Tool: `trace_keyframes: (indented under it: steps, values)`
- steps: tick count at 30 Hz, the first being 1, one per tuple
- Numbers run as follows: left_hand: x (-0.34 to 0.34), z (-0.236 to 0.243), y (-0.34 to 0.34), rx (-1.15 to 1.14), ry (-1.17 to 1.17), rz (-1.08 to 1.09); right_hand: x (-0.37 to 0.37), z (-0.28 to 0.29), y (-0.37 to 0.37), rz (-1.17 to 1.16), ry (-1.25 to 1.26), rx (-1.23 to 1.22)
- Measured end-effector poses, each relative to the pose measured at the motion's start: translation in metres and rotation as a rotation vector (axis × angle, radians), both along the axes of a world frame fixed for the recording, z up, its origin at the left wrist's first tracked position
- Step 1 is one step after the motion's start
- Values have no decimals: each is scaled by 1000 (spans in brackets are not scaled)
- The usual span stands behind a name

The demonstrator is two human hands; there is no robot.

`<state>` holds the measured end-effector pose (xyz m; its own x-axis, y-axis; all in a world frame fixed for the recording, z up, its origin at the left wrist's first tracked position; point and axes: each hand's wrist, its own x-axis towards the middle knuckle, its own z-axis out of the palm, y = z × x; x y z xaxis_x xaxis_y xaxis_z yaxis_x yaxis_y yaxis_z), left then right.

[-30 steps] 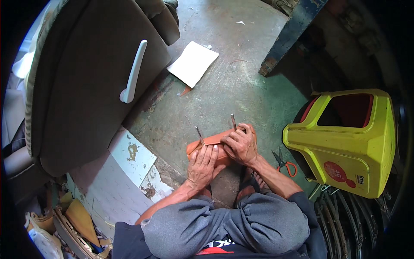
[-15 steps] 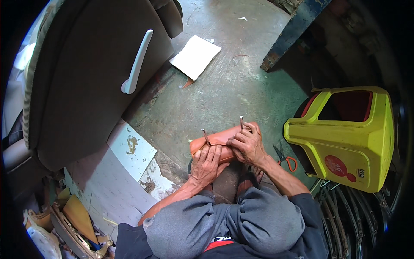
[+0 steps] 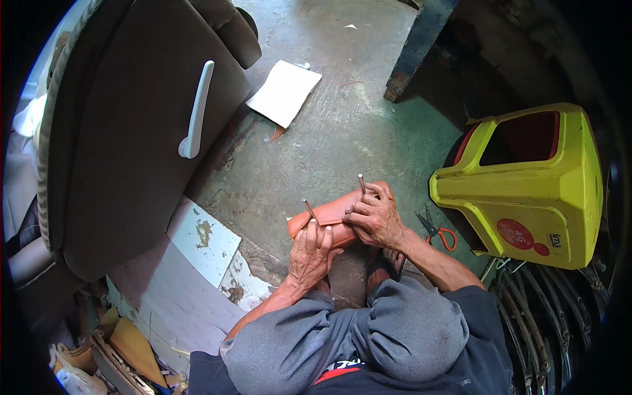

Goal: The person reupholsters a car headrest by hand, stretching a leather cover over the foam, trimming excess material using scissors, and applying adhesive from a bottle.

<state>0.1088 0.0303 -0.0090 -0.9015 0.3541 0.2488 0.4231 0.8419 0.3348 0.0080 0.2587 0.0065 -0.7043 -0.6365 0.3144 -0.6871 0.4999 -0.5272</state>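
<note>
An orange-brown car headrest [image 3: 329, 207] lies crosswise in front of my knees, with two metal posts standing up from it. Beside the left post [image 3: 309, 209], my left hand [image 3: 310, 255] presses its fingers on the near part of the cover, close to a seam or folded edge. My right hand [image 3: 379, 220] grips the right end, its fingers bent around the cover next to the right post [image 3: 361, 184]. Both hands are closed on the headrest. The underside and some of the right fingertips are hidden.
Orange-handled scissors [image 3: 438, 232] lie on the floor right of my right forearm. A yellow bin-like container [image 3: 520, 191] stands beyond them. A dark seat [image 3: 131, 145] with a pale lever fills the left. A white pad [image 3: 284, 94] lies ahead, and metal frames [image 3: 550, 322] sit at lower right.
The whole view has shifted slightly. My left fingers have bunched closer together near the left post's base. The right hand keeps its grip, and the headrest stays in about the same place.
</note>
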Motion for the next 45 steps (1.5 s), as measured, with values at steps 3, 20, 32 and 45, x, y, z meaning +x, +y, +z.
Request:
trace_keyframes:
  steps: [3,20,32,45]
  values:
    - [-5,6,2,3,26,-7,1,-2,3,7,2,0]
    - [4,1,8,-92,71,-30,73,-5,20,-155,196,398]
    - [-22,29,13,-179,-57,-181,62,-10,19,-142,260,369]
    - [-63,1,21,-153,-210,-269,26,-6,24,25,143,228]
